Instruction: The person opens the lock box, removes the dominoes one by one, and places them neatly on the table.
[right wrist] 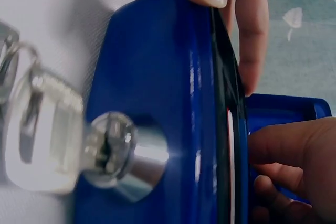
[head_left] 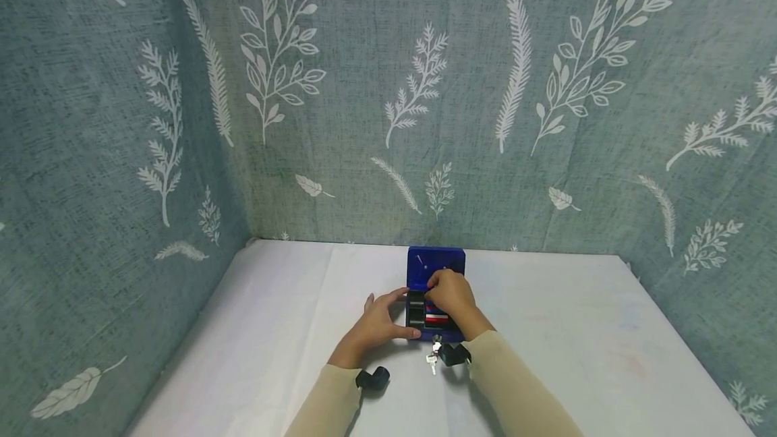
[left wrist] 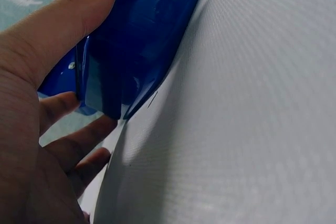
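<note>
A blue cash box [head_left: 448, 336] sits on the white table with its lid [head_left: 419, 270] raised at the back. Inside is a black tray [head_left: 415, 301] with rounded compartments at the left and flat red, white and blue items [head_left: 436, 319] beside them. My left hand [head_left: 378, 322] grips the box's left end, thumb at the front corner and fingers spread toward the back. My right hand [head_left: 452, 293] reaches over the tray near the hinge side, its fingers bent; whatever lies between its fingertips is hidden. Keys [head_left: 432, 360] hang from the front lock [right wrist: 144, 163].
The white-covered table [head_left: 546, 315] spreads around the box. Behind and to the left stand green cloth walls [head_left: 364, 120] with white leaf prints. A dark wrist camera [head_left: 373, 379] sits at the left cuff, another camera [head_left: 454, 355] at the right, close to the keys.
</note>
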The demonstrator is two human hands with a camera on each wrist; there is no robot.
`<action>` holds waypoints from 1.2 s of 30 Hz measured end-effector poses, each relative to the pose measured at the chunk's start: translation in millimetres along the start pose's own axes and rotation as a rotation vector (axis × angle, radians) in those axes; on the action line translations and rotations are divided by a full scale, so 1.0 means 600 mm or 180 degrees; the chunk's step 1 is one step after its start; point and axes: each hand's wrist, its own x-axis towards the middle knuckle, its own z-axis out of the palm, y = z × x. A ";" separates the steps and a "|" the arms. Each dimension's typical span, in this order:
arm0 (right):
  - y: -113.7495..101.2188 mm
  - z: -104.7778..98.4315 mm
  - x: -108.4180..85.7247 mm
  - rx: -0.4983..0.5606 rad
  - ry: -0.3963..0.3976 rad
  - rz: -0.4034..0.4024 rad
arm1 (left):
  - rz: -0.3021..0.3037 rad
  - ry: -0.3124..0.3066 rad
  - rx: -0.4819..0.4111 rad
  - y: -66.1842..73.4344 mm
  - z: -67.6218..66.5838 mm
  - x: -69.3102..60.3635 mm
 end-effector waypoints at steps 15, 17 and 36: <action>0.007 -0.012 -0.021 0.0626 0.0033 0.0064 | -0.0001 0.0005 0.0050 -0.002 0.004 -0.001; 0.007 -0.014 -0.024 0.0652 0.0037 0.0071 | 0.0011 0.0007 0.0068 -0.003 0.003 0.000; 0.031 -0.024 -0.026 0.0695 -0.0400 -0.0264 | -0.0062 0.0008 0.0070 -0.001 0.002 0.001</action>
